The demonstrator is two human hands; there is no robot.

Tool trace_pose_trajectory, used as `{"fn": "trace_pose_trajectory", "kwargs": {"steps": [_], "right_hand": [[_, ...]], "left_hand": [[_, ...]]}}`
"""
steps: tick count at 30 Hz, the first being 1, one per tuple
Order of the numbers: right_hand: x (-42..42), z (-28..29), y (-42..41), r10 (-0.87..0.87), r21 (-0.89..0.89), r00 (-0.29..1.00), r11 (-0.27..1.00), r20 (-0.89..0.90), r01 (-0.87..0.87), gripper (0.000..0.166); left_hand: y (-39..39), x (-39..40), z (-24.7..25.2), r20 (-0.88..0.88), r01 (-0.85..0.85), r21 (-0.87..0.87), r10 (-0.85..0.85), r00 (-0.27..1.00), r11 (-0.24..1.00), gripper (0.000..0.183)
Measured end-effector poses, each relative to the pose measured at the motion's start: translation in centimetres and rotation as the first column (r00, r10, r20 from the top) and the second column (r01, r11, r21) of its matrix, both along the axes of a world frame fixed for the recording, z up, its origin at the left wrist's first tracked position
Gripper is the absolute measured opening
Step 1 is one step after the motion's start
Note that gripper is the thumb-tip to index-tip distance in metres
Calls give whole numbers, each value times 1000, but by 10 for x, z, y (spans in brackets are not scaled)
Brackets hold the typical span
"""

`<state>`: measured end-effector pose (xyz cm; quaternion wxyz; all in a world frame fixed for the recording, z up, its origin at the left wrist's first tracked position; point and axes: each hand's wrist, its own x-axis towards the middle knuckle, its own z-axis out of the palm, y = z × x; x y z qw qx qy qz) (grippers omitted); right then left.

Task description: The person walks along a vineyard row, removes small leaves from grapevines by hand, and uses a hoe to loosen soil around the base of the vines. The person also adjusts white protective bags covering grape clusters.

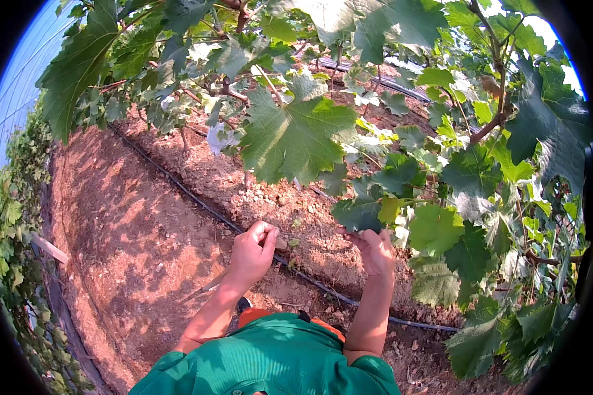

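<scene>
My left hand (254, 249) is held in front of my body with its fingers curled and the thumb near the index finger; whether something small is between them cannot be told. To its right, my right hand (373, 249) is raised at the lower edge of a dark grapevine leaf (358, 212), its fingertips partly hidden there. Whether it grips the leaf is unclear. A large green grapevine leaf (296, 131) hangs above and between both hands. Dense vine leaves, among them a bright green leaf (435, 229), lie right of my right hand.
A black irrigation hose (192, 195) runs diagonally along the reddish soil (113, 237) below the hands. White crumpled material (221, 139) hangs among the vines. Woody vine canes (494, 121) stand at the upper right. A wooden stake (50, 248) juts out by the foliage at left.
</scene>
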<state>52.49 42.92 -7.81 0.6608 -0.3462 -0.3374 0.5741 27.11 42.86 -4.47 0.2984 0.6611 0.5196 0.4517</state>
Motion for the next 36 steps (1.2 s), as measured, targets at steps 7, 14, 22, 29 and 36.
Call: {"fn": "trace_pose_trajectory", "kwargs": {"steps": [7, 14, 22, 29, 36], "right_hand": [[-5, 8, -2, 68, 39, 995, 997, 74, -71, 29], [-14, 3, 4, 183, -23, 963, 983, 195, -183, 34], [-40, 0, 7, 322, -42, 929, 947, 183, -320, 43], [-59, 12, 4, 357, -48, 909, 933, 216, -356, 40], [-61, 10, 6, 373, -41, 903, 927, 215, -373, 36]], "left_hand": [[0, -1, -4, -37, -16, 26, 17, 999, 1000, 15], [-2, -1, -3, -30, 3, -31, -4, 1000, 1000, 16], [-2, -4, 3, -75, 6, -50, -10, 997, 999, 17], [-1, -10, -14, -104, 0, 42, 5, 995, 999, 17], [-4, -8, -9, -95, 9, 96, 1, 996, 995, 15]]}}
